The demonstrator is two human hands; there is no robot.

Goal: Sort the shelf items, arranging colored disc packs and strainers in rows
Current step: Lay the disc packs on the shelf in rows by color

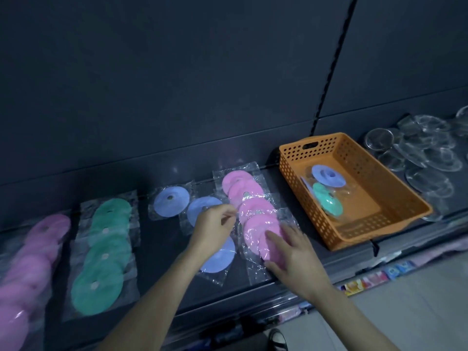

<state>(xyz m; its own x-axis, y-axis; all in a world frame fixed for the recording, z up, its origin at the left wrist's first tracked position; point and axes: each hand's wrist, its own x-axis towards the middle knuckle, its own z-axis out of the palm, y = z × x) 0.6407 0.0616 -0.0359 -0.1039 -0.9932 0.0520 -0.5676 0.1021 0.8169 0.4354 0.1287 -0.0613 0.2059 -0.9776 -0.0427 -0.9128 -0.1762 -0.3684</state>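
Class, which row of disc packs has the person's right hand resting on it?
The pink row next to the orange basket; the right hand lies flat on its nearest pack.

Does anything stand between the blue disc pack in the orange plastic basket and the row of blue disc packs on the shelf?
Yes. The wall of the orange perforated plastic basket rises beside the blue disc pack, and the row of pink disc packs lies between it and the blue row.

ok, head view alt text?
A person's right hand lies flat on a row of pink disc packs on a dark shelf, left hand curled at its edge. Rows of blue packs, green packs and mauve packs lie left; an orange basket holding more sits right.
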